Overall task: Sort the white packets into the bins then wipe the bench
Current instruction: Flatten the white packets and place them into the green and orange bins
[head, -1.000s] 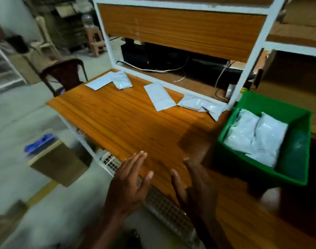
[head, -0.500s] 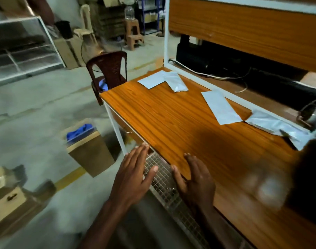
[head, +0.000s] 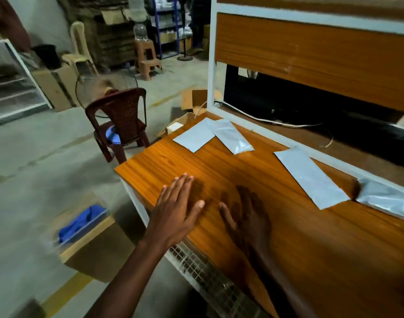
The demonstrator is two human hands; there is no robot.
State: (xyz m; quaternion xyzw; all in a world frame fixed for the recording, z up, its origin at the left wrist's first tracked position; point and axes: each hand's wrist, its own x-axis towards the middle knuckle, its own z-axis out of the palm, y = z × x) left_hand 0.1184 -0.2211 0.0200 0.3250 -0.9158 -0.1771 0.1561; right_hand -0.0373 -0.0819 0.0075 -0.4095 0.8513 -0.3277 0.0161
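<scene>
In the head view, both hands are held flat over the near edge of the tabletop (head: 219,171), fingers straight and spread, nothing gripped. The left hand (head: 177,208) is lit; the right hand (head: 248,219) is in shadow and blurred. Four white packets are seen. The long flat packet (head: 311,177) lies at about two o'clock from the right hand, its long axis running from ten to four o'clock; the right hand is judged nearer. Two overlapping packets (head: 213,135) lie at twelve o'clock, a crumpled packet (head: 386,198) at three. No bin is in view.
</scene>
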